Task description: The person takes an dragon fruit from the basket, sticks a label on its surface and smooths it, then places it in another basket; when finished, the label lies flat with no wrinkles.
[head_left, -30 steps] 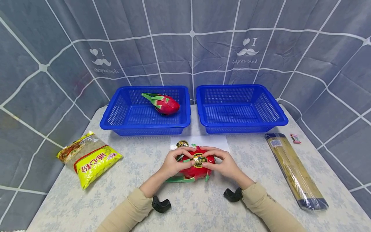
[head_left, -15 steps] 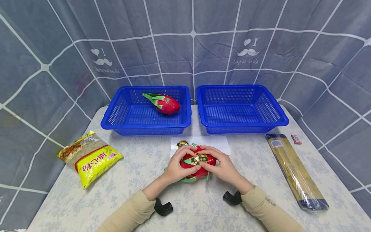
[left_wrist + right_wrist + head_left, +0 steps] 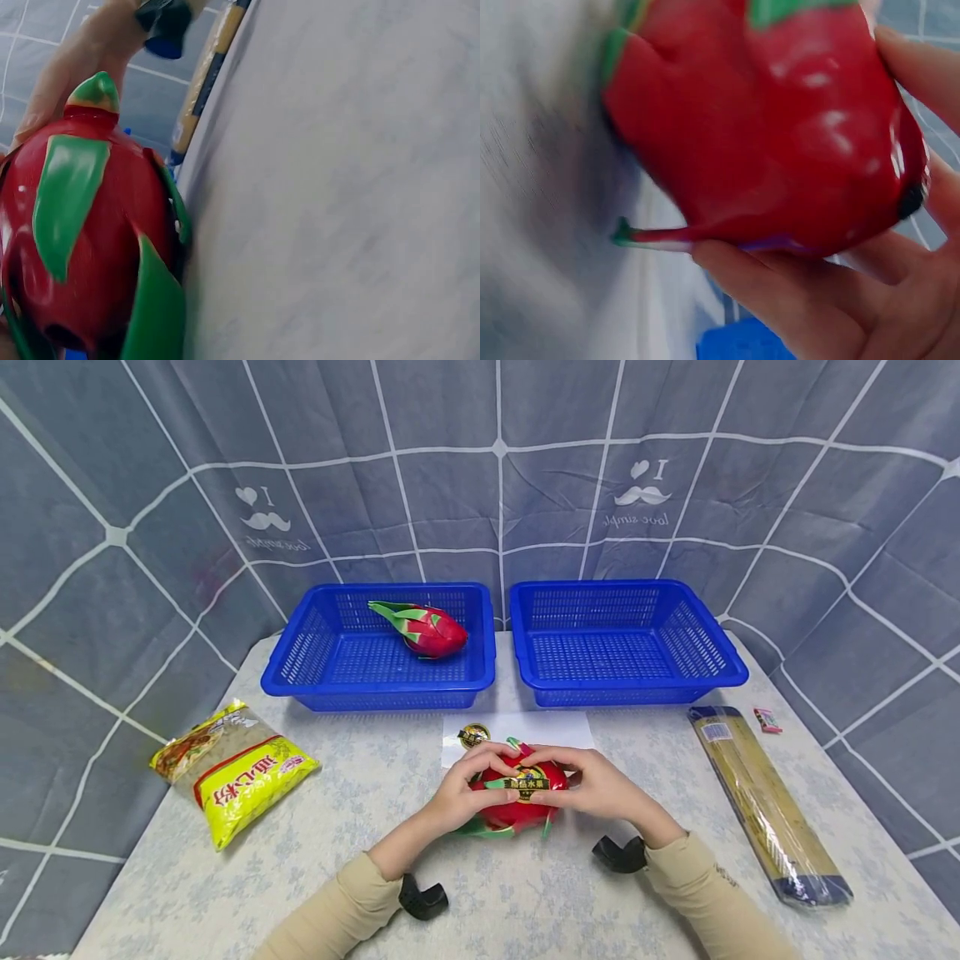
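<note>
Between both hands, low over the table's near middle, is a red dragon fruit (image 3: 513,817) with green-tipped scales. It bears a black and gold round sticker (image 3: 528,783) on its upper side. My left hand (image 3: 459,792) holds its left side, thumb and fingertips by the sticker's left edge. The right hand (image 3: 600,783) grips the opposite end, thumb near the sticker's right edge. In the right wrist view, fingers (image 3: 772,296) curl along the fruit's rounded end. Behind the fruit lies a white sheet (image 3: 566,727) with a similar sticker (image 3: 473,735) on it.
Two blue plastic baskets stand at the back; the left basket (image 3: 375,687) holds another dragon fruit (image 3: 437,633), beside the right basket (image 3: 630,683). A yellow food bag (image 3: 236,772) lies left. A long clear-wrapped pack (image 3: 765,802) and a small red packet (image 3: 767,720) lie right.
The held dragon fruit has shifted slightly right. My right hand has moved right and its thumb is now nearer the sticker's edge, so more of the sticker shows.
</note>
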`<state>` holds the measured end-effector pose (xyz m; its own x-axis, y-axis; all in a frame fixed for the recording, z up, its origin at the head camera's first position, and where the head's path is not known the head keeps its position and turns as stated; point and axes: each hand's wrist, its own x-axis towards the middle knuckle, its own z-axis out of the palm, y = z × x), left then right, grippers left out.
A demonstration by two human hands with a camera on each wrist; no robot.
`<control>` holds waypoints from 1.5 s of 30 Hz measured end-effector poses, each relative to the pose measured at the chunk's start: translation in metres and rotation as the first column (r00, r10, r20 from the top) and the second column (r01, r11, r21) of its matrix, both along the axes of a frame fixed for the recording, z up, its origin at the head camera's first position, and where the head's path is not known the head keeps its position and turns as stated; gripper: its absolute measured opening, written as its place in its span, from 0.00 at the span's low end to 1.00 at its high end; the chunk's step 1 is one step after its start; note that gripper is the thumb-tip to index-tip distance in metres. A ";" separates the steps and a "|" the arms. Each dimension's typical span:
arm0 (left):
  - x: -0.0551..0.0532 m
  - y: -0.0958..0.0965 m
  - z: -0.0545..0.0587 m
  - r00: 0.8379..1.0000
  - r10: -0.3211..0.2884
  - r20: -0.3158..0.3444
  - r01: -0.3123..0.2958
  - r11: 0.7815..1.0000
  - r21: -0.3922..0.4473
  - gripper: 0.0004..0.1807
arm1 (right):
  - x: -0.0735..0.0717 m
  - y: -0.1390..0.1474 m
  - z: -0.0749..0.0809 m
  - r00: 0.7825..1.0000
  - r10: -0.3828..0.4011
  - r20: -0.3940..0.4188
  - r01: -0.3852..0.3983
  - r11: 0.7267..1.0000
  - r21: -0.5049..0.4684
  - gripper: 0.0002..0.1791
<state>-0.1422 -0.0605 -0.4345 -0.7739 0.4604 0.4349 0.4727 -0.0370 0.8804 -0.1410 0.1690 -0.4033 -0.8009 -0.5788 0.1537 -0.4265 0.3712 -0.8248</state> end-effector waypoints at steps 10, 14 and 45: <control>0.000 0.005 -0.010 0.999 -0.037 0.007 0.037 0.998 -0.042 0.17 | -0.016 0.039 0.005 0.984 0.107 0.142 -0.102 0.994 -0.041 0.20; -0.008 -0.003 -0.008 0.997 -0.044 0.066 0.040 0.997 0.067 0.16 | -0.023 0.063 0.008 0.983 0.133 0.124 -0.125 0.990 -0.067 0.19; -0.089 0.083 0.020 0.851 0.259 0.457 -0.319 0.946 0.058 0.13 | -0.148 0.104 0.040 0.659 -0.748 0.081 0.747 0.663 0.048 0.32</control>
<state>-0.2317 0.0225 -0.4142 -0.9869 0.1506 0.0584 0.0461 -0.0842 0.9954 -0.2891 0.2729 -0.3637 -0.9738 0.2193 0.0599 0.0703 0.5411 -0.8380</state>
